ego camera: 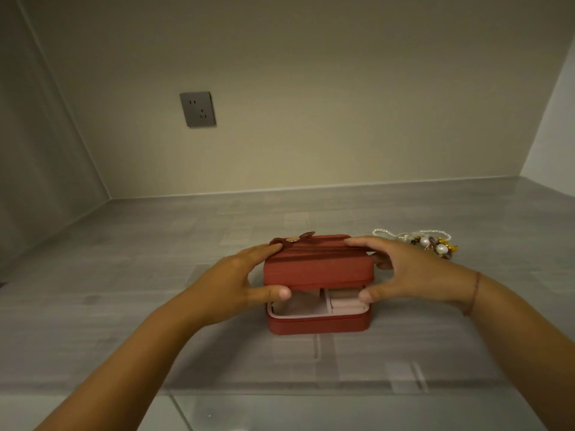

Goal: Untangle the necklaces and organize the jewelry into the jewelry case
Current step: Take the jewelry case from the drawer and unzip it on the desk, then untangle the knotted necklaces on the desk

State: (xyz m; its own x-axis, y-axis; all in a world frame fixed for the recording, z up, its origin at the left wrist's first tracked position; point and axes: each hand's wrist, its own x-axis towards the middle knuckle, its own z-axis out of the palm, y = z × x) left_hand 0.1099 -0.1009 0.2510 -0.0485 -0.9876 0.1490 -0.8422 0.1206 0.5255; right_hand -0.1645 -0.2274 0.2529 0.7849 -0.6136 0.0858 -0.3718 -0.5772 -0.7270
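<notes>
Head view, one frame. The jewelry case [317, 323] sits mid-worktop [124, 244], square to the near edge. Its lid [317, 269] is raised partway, hinged at the back. The pale lining and divided compartments [295, 304] show through the front gap, and I see nothing in them.

The necklaces [426, 241] lie in one knotted heap of pearl strands and gold bits. They are just behind the case's back right corner, toward the worktop's right edge, and no hand touches them.

Step in hand, my reading: opening the case. Sorting has not begun.

How I would do it:
- Lift both lid corners evenly so the hinge does not twist.
- The base is light and may ride up with the lid, so steady it with one thumb if it does.
- Swing the lid fully back so it stands without help.
- Watch the lid's back edge, because the heap lies close behind it.

Pose:
- The left hand [230, 281] clamps the lid's left end, fingers over the top and thumb under the front lip.
- The right hand [413, 272] mirrors it on the right end and also pinches the lid. A thin cord [474, 290] circles that wrist.
- Both forearms reach in from the near edge, with the wrists roughly level.
</notes>
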